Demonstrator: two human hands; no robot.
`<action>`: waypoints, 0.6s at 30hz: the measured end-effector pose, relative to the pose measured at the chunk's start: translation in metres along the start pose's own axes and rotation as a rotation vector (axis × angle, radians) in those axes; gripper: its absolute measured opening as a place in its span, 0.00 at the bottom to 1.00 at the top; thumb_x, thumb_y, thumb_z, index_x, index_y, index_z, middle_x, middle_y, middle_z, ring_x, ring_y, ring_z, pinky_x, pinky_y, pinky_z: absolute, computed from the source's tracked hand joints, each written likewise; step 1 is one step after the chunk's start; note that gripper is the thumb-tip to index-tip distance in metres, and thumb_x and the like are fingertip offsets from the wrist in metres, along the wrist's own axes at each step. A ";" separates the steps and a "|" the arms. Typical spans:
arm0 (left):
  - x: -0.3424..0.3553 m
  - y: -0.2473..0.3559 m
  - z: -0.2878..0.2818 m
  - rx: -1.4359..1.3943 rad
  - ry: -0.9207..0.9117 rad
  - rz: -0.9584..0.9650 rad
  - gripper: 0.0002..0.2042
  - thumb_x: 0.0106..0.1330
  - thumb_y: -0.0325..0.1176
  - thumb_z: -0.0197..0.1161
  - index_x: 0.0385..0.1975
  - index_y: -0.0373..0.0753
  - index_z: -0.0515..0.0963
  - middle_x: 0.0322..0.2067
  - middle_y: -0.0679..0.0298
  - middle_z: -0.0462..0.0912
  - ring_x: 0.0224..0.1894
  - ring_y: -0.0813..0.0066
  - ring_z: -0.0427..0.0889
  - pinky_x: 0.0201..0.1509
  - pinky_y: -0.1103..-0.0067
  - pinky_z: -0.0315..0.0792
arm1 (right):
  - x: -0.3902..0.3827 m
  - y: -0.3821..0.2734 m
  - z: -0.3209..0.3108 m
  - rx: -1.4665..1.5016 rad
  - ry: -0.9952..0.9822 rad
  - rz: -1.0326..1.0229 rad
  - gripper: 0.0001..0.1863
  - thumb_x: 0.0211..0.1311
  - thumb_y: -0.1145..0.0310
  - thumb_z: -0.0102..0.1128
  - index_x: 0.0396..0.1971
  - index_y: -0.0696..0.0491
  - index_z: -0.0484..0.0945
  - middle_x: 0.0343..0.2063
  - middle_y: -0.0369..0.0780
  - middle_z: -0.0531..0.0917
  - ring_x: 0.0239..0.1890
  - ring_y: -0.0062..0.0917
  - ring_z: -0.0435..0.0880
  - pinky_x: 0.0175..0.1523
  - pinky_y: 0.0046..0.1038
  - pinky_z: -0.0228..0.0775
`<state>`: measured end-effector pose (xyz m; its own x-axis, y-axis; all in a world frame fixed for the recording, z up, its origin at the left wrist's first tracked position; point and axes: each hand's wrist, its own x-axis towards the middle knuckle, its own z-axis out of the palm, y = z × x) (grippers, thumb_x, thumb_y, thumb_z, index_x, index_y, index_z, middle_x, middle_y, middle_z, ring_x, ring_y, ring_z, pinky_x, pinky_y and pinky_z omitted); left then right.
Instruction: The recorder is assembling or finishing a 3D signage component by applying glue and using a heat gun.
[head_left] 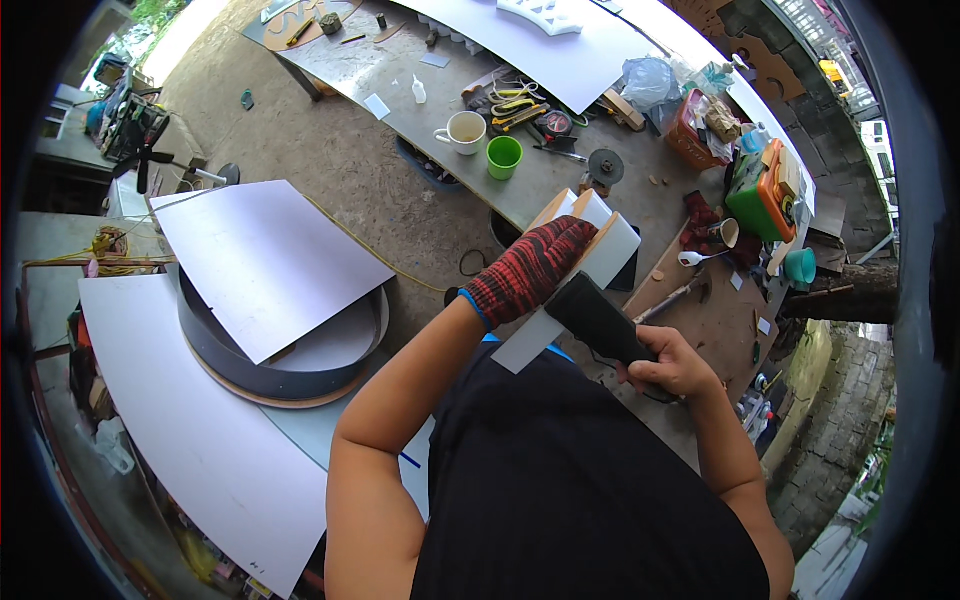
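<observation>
The left hand (535, 262), wearing a red-and-black knit glove with a blue cuff, is holding a white piece with wood-coloured edges (612, 255), its fingers closing over the upper side. The bare right hand (680, 362) is gripping the narrow end of a black tool (600, 318), fingers wrapping around it. The tool's broad end is overlapping the piece's lower side in view; whether the 2 are touching, I cannot tell. A pale strip (528, 342) is showing beneath that end. The piece is sitting in front of the person's chest, near the edge of the grey table (390, 75). Beyond it, a white mug (463, 132) and a green cup (505, 157) are standing just beside each other, while a dark disc (606, 168) is lying to their right. A hammer (675, 298) is resting near the right hand. At left, a white sheet (265, 260) is covering part of a dark-walled ring (260, 365).
</observation>
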<state>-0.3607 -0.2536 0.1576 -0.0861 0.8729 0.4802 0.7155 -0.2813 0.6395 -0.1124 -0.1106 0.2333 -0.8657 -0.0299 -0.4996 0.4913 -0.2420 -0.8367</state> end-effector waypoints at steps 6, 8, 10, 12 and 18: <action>0.008 0.001 -0.005 -0.139 -0.081 -0.129 0.20 0.66 0.29 0.52 0.58 0.34 0.66 0.54 0.48 0.73 0.55 0.50 0.74 0.58 0.65 0.69 | 0.000 0.002 -0.002 0.001 0.008 0.020 0.11 0.60 0.68 0.63 0.37 0.58 0.74 0.27 0.38 0.82 0.23 0.14 0.76 0.30 0.19 0.68; 0.007 0.003 -0.004 -0.079 -0.045 -0.086 0.20 0.65 0.29 0.52 0.57 0.35 0.66 0.53 0.48 0.74 0.53 0.50 0.75 0.57 0.65 0.69 | 0.000 0.003 -0.003 0.007 0.009 0.018 0.11 0.60 0.68 0.63 0.37 0.58 0.74 0.26 0.38 0.82 0.23 0.14 0.76 0.30 0.19 0.68; 0.008 0.004 -0.004 -0.019 -0.009 -0.043 0.19 0.65 0.29 0.52 0.57 0.35 0.67 0.52 0.48 0.74 0.52 0.50 0.76 0.56 0.65 0.70 | 0.000 0.003 -0.002 0.012 0.010 0.016 0.11 0.60 0.68 0.63 0.37 0.58 0.74 0.26 0.37 0.82 0.23 0.14 0.76 0.30 0.18 0.68; 0.011 0.007 -0.007 -0.079 -0.083 -0.172 0.20 0.65 0.30 0.52 0.57 0.35 0.67 0.52 0.49 0.75 0.52 0.51 0.76 0.56 0.66 0.69 | 0.000 0.003 -0.001 0.017 0.009 0.000 0.11 0.60 0.68 0.63 0.36 0.58 0.74 0.26 0.37 0.82 0.23 0.14 0.76 0.30 0.19 0.68; 0.012 0.011 -0.008 -0.061 -0.064 -0.171 0.19 0.65 0.27 0.51 0.56 0.34 0.67 0.49 0.47 0.75 0.52 0.51 0.76 0.59 0.66 0.70 | 0.000 0.005 -0.001 0.015 0.016 0.018 0.11 0.60 0.68 0.63 0.36 0.58 0.74 0.25 0.36 0.82 0.22 0.14 0.76 0.30 0.19 0.68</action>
<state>-0.3595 -0.2490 0.1748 -0.1567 0.9332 0.3234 0.6507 -0.1488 0.7446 -0.1098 -0.1111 0.2291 -0.8550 -0.0191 -0.5183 0.5054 -0.2557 -0.8242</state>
